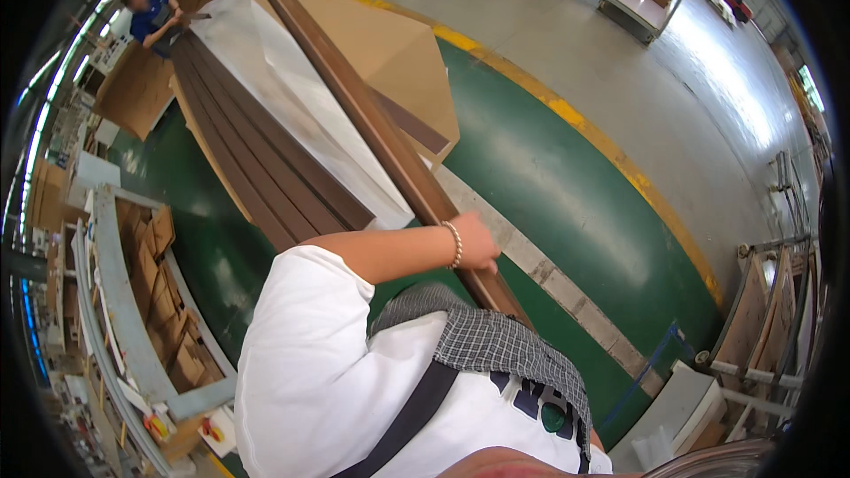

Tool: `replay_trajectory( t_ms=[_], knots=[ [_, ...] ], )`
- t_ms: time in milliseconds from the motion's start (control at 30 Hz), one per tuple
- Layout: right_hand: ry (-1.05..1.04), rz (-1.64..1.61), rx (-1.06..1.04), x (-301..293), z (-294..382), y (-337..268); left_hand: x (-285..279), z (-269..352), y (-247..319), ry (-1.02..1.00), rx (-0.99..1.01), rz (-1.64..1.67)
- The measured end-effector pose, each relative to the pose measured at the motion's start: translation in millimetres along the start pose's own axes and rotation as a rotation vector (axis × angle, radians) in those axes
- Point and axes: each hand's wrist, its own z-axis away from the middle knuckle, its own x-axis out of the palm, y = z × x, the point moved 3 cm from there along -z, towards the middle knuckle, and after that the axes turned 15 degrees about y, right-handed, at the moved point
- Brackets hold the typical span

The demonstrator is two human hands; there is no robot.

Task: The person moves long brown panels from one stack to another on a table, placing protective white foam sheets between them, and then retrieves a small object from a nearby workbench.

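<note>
My left hand (475,240), with a beaded bracelet at the wrist, grips a long brown profile (372,123) near its close end. The profile runs from beside my apron up to the top of the view. My right hand is out of view. To the left of the profile, a translucent white plastic sheet (292,79) lies partly over a row of long dark brown profiles (246,139). A large cardboard sheet (392,46) and a shorter brown piece (412,121) lie on the far side of the profile.
A co-worker (154,20) in blue stands at the profiles' far end. A grey-framed bin (149,305) of cardboard pieces is at the left. Trolleys (637,0) stand at the top right, and a rack (757,318) with boards at the lower right. A yellow line (571,113) crosses the floor.
</note>
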Motion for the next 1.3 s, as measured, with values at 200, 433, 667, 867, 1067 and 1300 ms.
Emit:
replay_trajectory(
  t_ms=[200,433,667,867,1067,1300],
  knots=[
    [-0.015,0.034,-0.024,-54.4,-115.5,17.6,-16.7,20.3,-105.5,1.766,-1.031,0.279],
    [-0.133,0.17,-0.05,-99.8,-267.3,-31.9,148.9,-141.9,-145.7,1.157,-1.583,2.304],
    [-0.138,0.107,0.053,-111.2,-410.2,53.9,87.8,-242.0,-218.0,1.215,-1.665,2.102],
    [-0.159,0.073,-0.13,-91.1,-572.5,-46.4,37.3,-307.1,-288.0,1.598,-1.637,1.88],
    [-0.262,0.03,-0.349,-88.5,-658.5,-133.3,-13.7,-314.3,-366.0,1.766,-1.715,1.68],
    [-0.251,0.226,-0.4,-75.1,-732.1,-141.7,4.3,-272.0,-542.5,1.916,-1.758,1.633]
  ],
)
